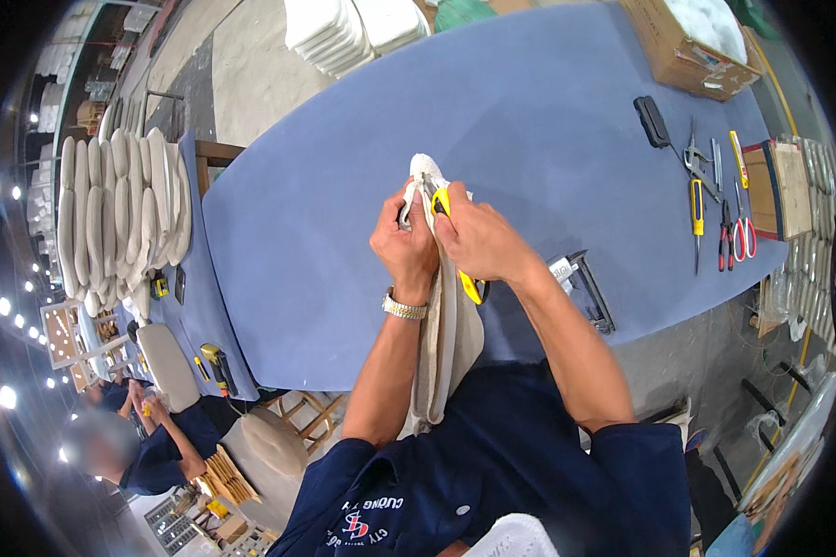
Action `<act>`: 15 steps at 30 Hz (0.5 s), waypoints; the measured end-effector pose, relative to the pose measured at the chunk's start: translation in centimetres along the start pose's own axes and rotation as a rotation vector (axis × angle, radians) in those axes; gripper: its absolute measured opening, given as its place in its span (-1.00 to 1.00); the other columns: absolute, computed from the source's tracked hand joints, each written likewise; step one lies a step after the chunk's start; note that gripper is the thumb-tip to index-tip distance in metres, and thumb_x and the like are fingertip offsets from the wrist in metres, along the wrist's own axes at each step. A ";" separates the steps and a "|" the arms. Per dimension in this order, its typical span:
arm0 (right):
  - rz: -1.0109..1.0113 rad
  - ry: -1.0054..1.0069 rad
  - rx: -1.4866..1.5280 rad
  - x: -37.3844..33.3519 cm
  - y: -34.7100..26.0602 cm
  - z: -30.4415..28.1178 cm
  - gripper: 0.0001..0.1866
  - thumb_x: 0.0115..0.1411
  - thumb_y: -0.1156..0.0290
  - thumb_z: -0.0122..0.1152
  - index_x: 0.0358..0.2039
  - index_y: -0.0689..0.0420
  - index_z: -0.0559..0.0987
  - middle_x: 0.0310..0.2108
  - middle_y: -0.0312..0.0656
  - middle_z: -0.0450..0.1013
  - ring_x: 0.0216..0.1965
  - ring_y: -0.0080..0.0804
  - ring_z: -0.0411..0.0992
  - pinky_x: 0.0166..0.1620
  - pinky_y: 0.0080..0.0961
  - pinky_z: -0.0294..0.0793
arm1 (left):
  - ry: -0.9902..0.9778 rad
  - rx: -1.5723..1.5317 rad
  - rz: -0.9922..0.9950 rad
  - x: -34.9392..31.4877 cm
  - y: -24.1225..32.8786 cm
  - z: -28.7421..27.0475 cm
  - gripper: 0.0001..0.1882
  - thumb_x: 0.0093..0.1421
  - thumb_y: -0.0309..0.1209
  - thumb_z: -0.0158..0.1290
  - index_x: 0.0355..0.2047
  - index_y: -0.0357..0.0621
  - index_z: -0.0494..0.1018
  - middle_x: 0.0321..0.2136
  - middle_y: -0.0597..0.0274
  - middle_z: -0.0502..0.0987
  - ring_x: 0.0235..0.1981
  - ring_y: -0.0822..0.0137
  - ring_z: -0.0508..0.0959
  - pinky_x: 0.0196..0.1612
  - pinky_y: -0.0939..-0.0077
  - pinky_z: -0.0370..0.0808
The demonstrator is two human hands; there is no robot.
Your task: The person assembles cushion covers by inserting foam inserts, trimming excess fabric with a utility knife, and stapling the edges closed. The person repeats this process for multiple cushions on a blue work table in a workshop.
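Observation:
A beige padded cushion [449,348] stands edge-on between my arms, from the middle of the table back to my shirt. My left hand [407,243] is closed around its far end, thumb pressed on the fabric near the tip. My right hand [483,234] is wrapped around a yellow-and-black utility knife [475,289], against the right side of that end. The knife's other end shows above my right fingers; I cannot make out its blade. To the right of the cushion, beside my right forearm, lies a staple gun [585,290].
The blue table [316,251] bears a screwdriver [697,213], pliers [698,162], red-handled scissors [744,232] and a black case [652,122] at right. A cardboard box [683,56] stands far right. Stacked cushions [121,209] are at left; a co-worker [163,446] is at lower left.

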State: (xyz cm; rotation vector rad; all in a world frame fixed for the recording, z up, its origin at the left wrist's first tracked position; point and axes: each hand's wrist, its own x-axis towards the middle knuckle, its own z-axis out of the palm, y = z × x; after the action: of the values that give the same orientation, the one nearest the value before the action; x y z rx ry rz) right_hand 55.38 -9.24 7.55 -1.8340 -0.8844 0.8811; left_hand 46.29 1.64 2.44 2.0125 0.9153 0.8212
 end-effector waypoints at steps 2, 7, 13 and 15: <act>0.034 -0.038 0.003 0.1 0.0 -0.2 -0.68 0.34 0.38 -0.03 -0.18 0.48 0.28 -0.57 0.27 0.47 -0.41 0.32 0.53 -0.30 0.15 0.48 | 0.010 -0.001 0.016 0.0 -0.1 0.0 -0.84 0.30 -0.47 0.17 -0.15 -0.25 0.61 -0.25 0.07 0.72 -0.37 0.40 0.67 -0.30 0.47 0.57; 0.037 -0.041 -0.075 -0.3 -0.1 -0.3 -0.68 0.34 0.38 -0.02 -0.18 0.46 0.27 -0.52 0.32 0.50 -0.40 0.35 0.53 -0.27 0.15 0.51 | 0.038 -0.006 0.008 -0.2 -0.1 0.1 -0.84 0.32 -0.45 0.16 -0.16 -0.27 0.61 -0.38 0.14 0.70 -0.44 0.44 0.60 -0.34 0.49 0.54; 0.016 0.020 -0.065 -1.2 0.0 0.7 -0.71 0.32 0.39 0.00 -0.20 0.42 0.27 -0.54 0.31 0.49 -0.42 0.37 0.52 -0.28 0.17 0.51 | 0.080 -0.102 -0.067 -0.2 0.1 0.3 -0.81 0.37 -0.39 0.12 -0.21 -0.30 0.59 -0.44 0.18 0.65 -0.46 0.49 0.53 -0.40 0.50 0.47; 0.005 0.048 -0.050 -1.3 0.1 1.0 -0.71 0.32 0.40 0.00 -0.20 0.43 0.27 -0.55 0.31 0.48 -0.43 0.37 0.52 -0.29 0.17 0.50 | 0.073 -0.086 -0.078 -0.1 -0.1 0.2 -0.80 0.38 -0.38 0.11 -0.20 -0.31 0.58 -0.44 0.19 0.65 -0.45 0.50 0.54 -0.39 0.50 0.47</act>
State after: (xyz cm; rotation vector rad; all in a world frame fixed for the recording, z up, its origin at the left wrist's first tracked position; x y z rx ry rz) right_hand 53.85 -9.98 7.38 -1.8940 -0.8789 0.8209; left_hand 46.31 1.49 2.27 1.8721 0.9769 0.8801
